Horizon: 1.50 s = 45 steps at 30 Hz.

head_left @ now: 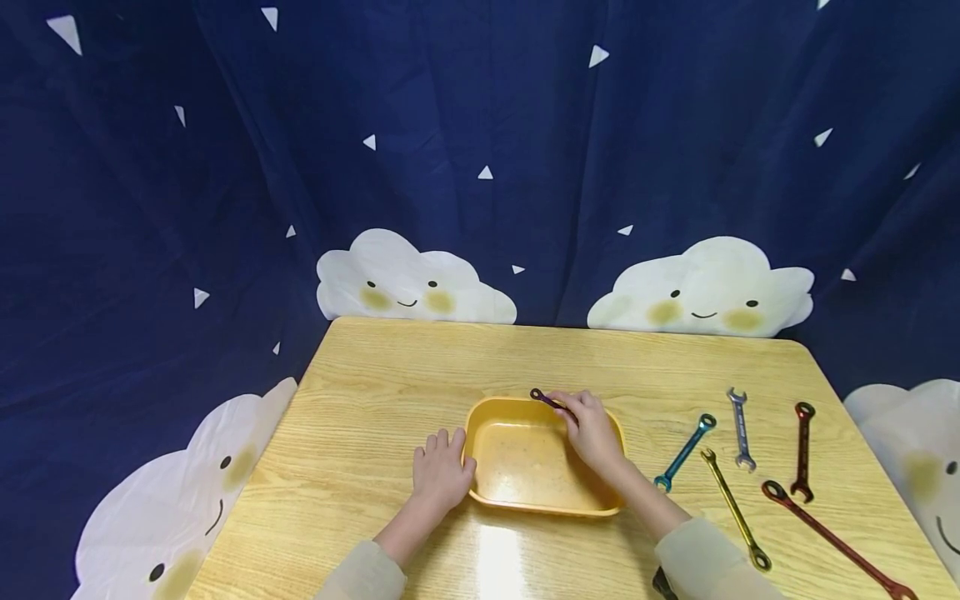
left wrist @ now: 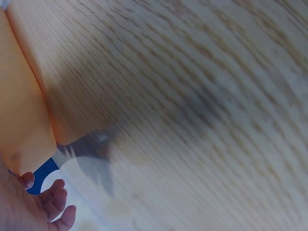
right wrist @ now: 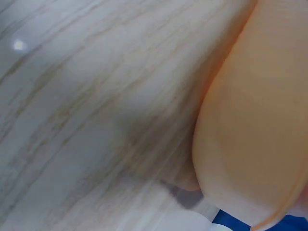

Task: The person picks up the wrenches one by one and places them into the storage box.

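Right hand (head_left: 591, 435) pinches a dark purple ring-ended wrench (head_left: 552, 402) over the far rim of a yellow tray (head_left: 517, 467) on the worktop (head_left: 390, 375); left hand (head_left: 441, 472), fingers loosely extended, rests at the tray's left rim.

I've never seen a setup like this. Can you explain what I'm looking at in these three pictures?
There's no robot here, only a person's two bare hands. The big picture comes from a camera on the head, looking forward and down. The other two come from cameras on the wrists, each seeing mostly wood grain and part of the yellow tray.

On the wooden table, the left hand rests at the tray's left side. The right hand holds a dark wrench near the tray's far rim. To the right lie more wrenches: blue, silver, yellow, and two red ones. A black thing is mostly hidden by the right sleeve.
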### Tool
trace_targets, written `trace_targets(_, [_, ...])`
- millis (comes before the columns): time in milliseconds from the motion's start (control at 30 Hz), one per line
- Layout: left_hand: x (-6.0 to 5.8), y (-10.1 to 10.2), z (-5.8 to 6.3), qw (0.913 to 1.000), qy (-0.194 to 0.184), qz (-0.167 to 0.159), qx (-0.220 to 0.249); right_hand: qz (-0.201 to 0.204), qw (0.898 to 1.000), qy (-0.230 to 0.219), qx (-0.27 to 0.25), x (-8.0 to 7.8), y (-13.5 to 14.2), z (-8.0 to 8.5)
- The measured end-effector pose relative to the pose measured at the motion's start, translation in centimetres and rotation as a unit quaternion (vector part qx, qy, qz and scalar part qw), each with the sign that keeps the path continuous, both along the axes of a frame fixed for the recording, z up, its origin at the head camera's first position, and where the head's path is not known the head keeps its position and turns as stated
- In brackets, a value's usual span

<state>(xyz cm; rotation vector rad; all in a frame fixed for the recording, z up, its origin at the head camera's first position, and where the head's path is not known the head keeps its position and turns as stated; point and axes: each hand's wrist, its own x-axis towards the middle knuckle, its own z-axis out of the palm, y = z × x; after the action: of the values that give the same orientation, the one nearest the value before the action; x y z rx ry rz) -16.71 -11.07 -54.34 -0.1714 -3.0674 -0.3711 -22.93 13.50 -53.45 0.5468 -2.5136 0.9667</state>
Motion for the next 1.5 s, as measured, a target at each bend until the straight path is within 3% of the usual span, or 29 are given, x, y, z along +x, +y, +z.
trace_targets(367, [-0.1, 0.0, -0.1, 1.0, -0.001, 0.002, -0.004, 0.011, 1.0, -0.009, 0.009, 0.3, -0.5, -1.0])
trace_targets(667, [0.1, 0.0, 0.0, 1.0, 0.0, 0.003, -0.002, 0.041, 0.999, 0.027, 0.014, 0.8, -0.9, -1.5])
trace_targets(933, [0.1, 0.0, 0.0, 1.0, 0.0, 0.002, -0.003, 0.032, 0.998, -0.033, 0.046, 0.5, -1.2, -2.6])
trace_targets(1500, [0.2, 0.1, 0.2, 1.0, 0.005, 0.001, -0.002, 0.054, 0.995, -0.007, 0.089, 1.0, -1.5, -3.5])
